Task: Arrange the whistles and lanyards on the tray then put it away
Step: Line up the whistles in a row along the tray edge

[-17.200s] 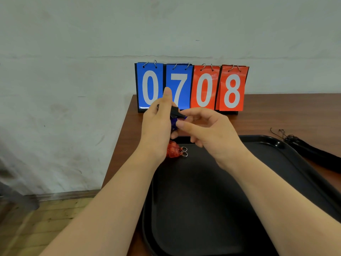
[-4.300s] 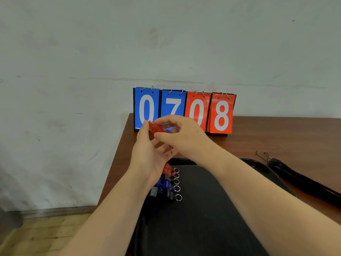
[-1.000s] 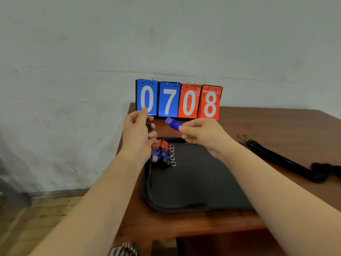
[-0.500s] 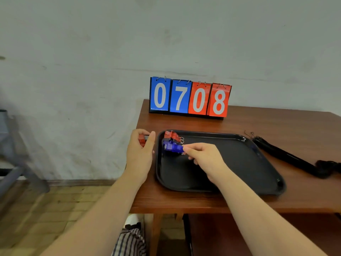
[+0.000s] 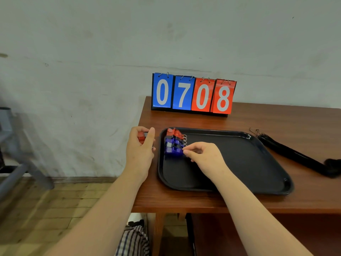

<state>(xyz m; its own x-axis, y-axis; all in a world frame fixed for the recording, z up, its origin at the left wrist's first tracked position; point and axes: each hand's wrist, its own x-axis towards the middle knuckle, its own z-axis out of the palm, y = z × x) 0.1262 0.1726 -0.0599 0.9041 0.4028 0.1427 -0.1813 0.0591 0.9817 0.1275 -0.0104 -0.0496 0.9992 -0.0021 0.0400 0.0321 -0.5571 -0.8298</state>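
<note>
right hand [image 5: 202, 154] pinches ring end of blue plastic whistle [image 5: 173, 151], nearest in whistle row [image 5: 174, 137], 10 o'clock corner of black plastic tray [image 5: 249, 163]. left hand [image 5: 141, 146] fingers curled round red plastic whistle [image 5: 141, 136], 9 o'clock off tray. seat flush, rings aligned, release gently.

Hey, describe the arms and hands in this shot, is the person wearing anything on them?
Both arms are bare up to the picture's edge; no sleeves show. The left hand and right hand wear no gloves, and no watch, bracelet or ring is visible. The only clothing in view is striped white-and-dark fabric low down, beneath the left forearm.
</note>
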